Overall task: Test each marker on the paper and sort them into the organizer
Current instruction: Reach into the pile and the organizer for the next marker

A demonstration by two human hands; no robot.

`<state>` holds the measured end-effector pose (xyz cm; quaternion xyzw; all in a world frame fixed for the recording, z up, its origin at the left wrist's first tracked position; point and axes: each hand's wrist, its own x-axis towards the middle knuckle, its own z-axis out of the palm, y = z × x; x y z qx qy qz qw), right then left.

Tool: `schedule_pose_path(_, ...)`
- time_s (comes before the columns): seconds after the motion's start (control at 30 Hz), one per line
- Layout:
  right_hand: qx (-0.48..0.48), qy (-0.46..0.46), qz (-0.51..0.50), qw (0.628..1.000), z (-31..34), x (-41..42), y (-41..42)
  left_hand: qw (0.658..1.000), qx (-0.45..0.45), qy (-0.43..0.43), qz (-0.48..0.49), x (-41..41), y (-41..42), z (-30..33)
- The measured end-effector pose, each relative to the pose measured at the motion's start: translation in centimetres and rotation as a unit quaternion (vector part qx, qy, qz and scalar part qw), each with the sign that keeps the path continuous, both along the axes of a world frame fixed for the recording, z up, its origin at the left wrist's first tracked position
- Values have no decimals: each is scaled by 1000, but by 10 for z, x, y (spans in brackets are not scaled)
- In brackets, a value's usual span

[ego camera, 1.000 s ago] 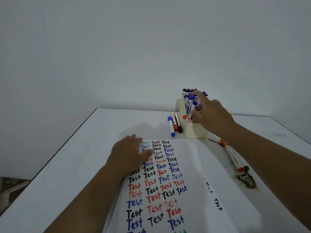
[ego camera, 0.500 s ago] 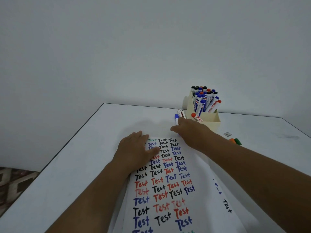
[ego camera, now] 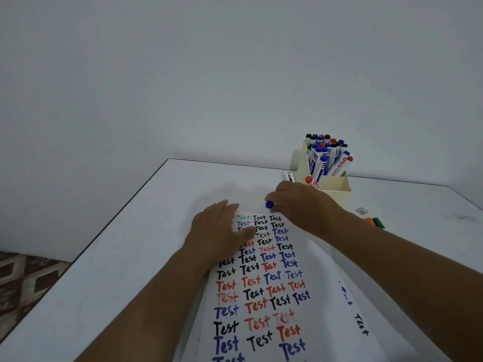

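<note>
Already the blue-capped marker [ego camera: 269, 204] is pinched at the paper's [ego camera: 261, 283] far edge by the right hand [ego camera: 303, 205], whose low, partly hidden grip could let it roll across the desk [ego camera: 130, 231], while the paper is pressed flat under the left hand [ego camera: 217, 231].

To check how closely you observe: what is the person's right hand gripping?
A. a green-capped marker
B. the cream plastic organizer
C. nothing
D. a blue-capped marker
D: the right hand curls round a blue-capped marker at the top edge of the white paper sheet, its blue cap poking out from the fingers.
</note>
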<state>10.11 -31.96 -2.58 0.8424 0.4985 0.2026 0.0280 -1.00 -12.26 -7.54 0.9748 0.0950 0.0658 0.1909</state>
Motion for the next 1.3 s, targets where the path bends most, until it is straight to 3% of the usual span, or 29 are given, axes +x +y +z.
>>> schedule_pose_path(0.17,227,88,43,969,20,-41,-10,996,-6,-83,-16,-4,-5,8)
schedule_pose_path(0.27,346,159,28,924,37,-67,-17,981,-87,-149,-93,-10,-13,14)
schedule_pose_path(0.33,433,257,19,864,45,-84,-22,967,-147,-163,-132,-17,-23,18)
schedule_pose_path(0.4,510,368,21,777,49,-98,-24,956,-183,-177,-144,-22,-32,21)
schedule_pose_path(0.53,609,496,34,618,46,-116,-25,938,-232,-203,-160,-29,-41,27)
schedule_pose_path(0.57,614,520,34,593,43,-119,-25,935,-231,-206,-171,-31,-42,28)
schedule_pose_path(0.6,607,530,26,592,40,-122,-24,933,-229,-210,-183,-32,-43,28)
schedule_pose_path(0.8,540,459,-32,705,26,-126,-24,935,-189,-228,-194,-35,-44,27)
schedule_pose_path(0.87,527,446,-41,722,25,-126,-25,932,-201,-214,-211,-37,-47,30)
schedule_pose_path(1.1,543,464,-53,698,25,-123,-26,912,-244,-256,-208,-42,-54,41)
schedule_pose_path(1.3,541,475,-51,692,25,-122,-29,930,-215,-218,-202,-40,-50,41)
